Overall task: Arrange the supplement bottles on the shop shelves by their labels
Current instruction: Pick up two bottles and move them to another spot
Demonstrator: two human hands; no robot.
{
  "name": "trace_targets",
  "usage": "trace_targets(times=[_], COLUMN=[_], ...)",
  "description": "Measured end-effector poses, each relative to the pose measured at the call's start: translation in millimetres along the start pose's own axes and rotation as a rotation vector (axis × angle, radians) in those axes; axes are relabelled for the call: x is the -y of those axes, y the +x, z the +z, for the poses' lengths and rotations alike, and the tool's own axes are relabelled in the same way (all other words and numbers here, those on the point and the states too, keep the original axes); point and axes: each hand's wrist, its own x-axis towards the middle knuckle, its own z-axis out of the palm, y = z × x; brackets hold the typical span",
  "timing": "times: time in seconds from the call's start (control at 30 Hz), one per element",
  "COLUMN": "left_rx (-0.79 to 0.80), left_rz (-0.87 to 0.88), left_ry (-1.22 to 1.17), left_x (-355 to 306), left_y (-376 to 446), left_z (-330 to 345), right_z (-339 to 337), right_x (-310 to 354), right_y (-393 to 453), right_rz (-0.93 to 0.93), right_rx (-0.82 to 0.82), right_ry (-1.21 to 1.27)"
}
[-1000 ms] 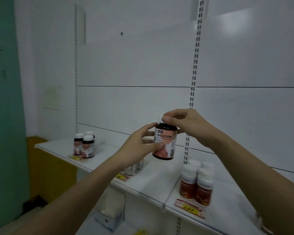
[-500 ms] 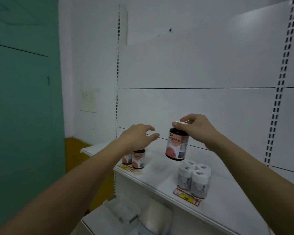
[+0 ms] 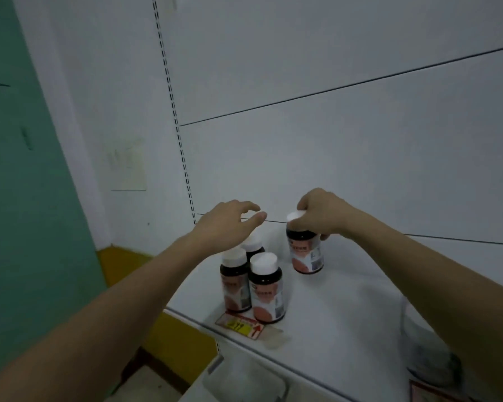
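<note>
We grip the white cap of a dark supplement bottle (image 3: 306,250) with our right hand (image 3: 323,211), bottle hanging beneath it over the white shelf (image 3: 346,314), just right of three matching bottles (image 3: 251,282), while our left hand (image 3: 228,224) hovers loose-fingered above them.

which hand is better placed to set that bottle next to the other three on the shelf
Right. The right hand already grips the dark bottle by its white cap, just right of the three matching bottles on the shelf. The left hand hovers above them, fingers relaxed, holding nothing.
</note>
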Motion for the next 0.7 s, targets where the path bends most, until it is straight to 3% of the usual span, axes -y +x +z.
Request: trace_targets(times=[0.23,0.43,0.7], left_rx=[0.130,0.204,0.333], left_rz=[-0.015,0.053,0.286], left_ry=[0.025,-0.045,-0.182], left_x=[42.7,74.9,95.8], left_y=[61.3,102.3,126.0], left_z=[28.3,44.2,59.3], right_z=[30.7,54.0,56.0], right_x=[11.0,16.6,26.2], right_y=[51.6,69.2,56.4], right_rz=[0.053,0.161,0.365], right_rx=[0.272,0.411,0.384], right_ry=[-0.035,-0.095,0.017])
